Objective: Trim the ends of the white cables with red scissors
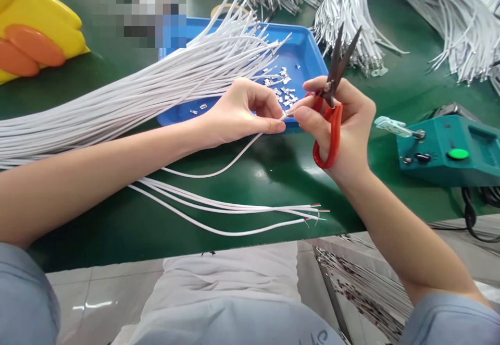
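My left hand (250,108) pinches a thin white cable (230,165) close to its end, in front of the blue tray (312,56). Facing it, my right hand (347,110) has red-handled scissors (332,126) hooked on the fingers, with the dark blades apart and pointing up. Its thumb and fingertip meet at the cable's end; the fine wires there are too small to make out. A thick bundle of white cables (156,84) lies across the tray behind my left arm. Several cables (234,207) with stripped ends showing red wires rest on the table nearer to me.
Small metal pieces (287,95) are scattered in the tray. At the right stands a green device (449,147) with a button and a clip. More cable bundles (429,1) lie at the back. A yellow and orange object (42,32) sits at the left on the green table (117,230).
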A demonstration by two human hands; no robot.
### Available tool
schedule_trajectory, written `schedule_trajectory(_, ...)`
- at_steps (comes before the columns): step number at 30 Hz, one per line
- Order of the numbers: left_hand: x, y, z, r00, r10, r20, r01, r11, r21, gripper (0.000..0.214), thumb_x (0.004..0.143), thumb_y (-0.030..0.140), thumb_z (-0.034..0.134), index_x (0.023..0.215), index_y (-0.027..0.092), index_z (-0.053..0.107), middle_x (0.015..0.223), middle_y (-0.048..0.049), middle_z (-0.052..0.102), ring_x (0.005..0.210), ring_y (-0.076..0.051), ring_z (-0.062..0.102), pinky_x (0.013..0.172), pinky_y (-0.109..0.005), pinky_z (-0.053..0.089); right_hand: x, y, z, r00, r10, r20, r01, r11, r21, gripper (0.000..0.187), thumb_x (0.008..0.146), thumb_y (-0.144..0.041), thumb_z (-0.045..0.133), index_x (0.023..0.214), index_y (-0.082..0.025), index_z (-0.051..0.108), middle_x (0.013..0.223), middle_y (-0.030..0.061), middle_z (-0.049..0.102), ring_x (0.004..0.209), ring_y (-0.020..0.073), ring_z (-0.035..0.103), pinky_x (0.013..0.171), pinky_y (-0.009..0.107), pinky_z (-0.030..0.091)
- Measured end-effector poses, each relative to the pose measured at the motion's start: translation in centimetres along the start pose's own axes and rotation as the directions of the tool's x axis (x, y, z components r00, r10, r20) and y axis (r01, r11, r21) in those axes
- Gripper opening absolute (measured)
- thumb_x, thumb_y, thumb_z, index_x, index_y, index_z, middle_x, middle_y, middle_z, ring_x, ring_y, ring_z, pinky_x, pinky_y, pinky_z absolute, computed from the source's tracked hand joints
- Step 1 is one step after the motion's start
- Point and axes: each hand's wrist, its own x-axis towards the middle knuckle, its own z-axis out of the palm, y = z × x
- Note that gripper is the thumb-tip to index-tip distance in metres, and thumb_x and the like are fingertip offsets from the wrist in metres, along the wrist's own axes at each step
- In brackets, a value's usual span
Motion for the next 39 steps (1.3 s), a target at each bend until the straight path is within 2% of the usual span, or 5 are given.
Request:
schedule_trajectory(7,0.0,-0.2,0.2,1.0,-0.003,-0.008,0.003,1.0,-0.024,0.02,0.067,0.016,0.079,0.062,0.011,0.06,0.063,0.0001,0.062,0.059,-0.007,0.055,0.055,-0.021,0.045,0.0,0.1,0.2,0.999,-0.032,-0.007,0.032,0.999,0.027,0.023,0.072,-0.023,0.079,0.092,-0.027,0.068,0.072,-0.0045,0.066,0.067,0.0139,0.066,0.063,0.029,0.055)
schedule_trajectory(17,-0.2,-0.2,-0.1,0.999,-0.014,0.048,0.017,0.998,-0.064,0.013,0.072,0.021,0.077,0.075,0.01,0.07,0.067,-0.0027,0.067,0.06,-0.008,0.057,0.055,-0.02,0.047,0.2,0.3,-0.1,1.0,0.0,-0.016,-0.001,0.998,-0.059,0.025,0.071,-0.033,0.079,0.092,-0.028,0.066,0.078,-0.0022,0.067,0.073,0.0155,0.066,0.067,0.032,0.057)
schedule_trajectory(25,-0.1,-0.5,-0.5,0.992,0.013,0.125,0.001,0.994,-0.114,0.013,0.077,0.022,0.072,0.078,0.009,0.072,0.067,-0.0052,0.069,0.058,-0.008,0.059,0.051,-0.019,0.044,0.9,1.3,-0.5,0.995,-0.001,-0.103,-0.001,1.0,-0.022,0.024,0.07,-0.019,0.075,0.092,-0.026,0.068,0.074,-0.0046,0.069,0.067,0.0136,0.067,0.063,0.029,0.055)
schedule_trajectory(32,-1.5,-0.2,1.3,0.99,0.061,0.127,-0.099,0.94,0.327,0.014,0.079,0.02,0.066,0.085,0.014,0.077,0.074,-0.0038,0.074,0.06,-0.009,0.058,0.058,-0.021,0.043,2.5,3.5,-2.0,0.94,0.089,-0.329,-0.126,0.988,-0.092,0.033,0.066,-0.009,0.065,0.095,-0.025,0.066,0.076,-0.0022,0.072,0.073,0.0175,0.07,0.064,0.031,0.055)
schedule_trajectory(39,-3.2,1.2,2.6,0.861,-0.067,0.504,-0.317,0.703,0.636,0.028,0.091,0.022,0.047,0.096,0.015,0.074,0.09,-0.0087,0.072,0.074,-0.018,0.064,0.066,-0.029,0.046,3.2,4.1,-2.8,0.918,0.068,-0.391,-0.119,0.987,-0.108,0.026,0.07,-0.02,0.072,0.094,-0.024,0.063,0.075,-0.0016,0.07,0.073,0.0189,0.071,0.071,0.034,0.057)
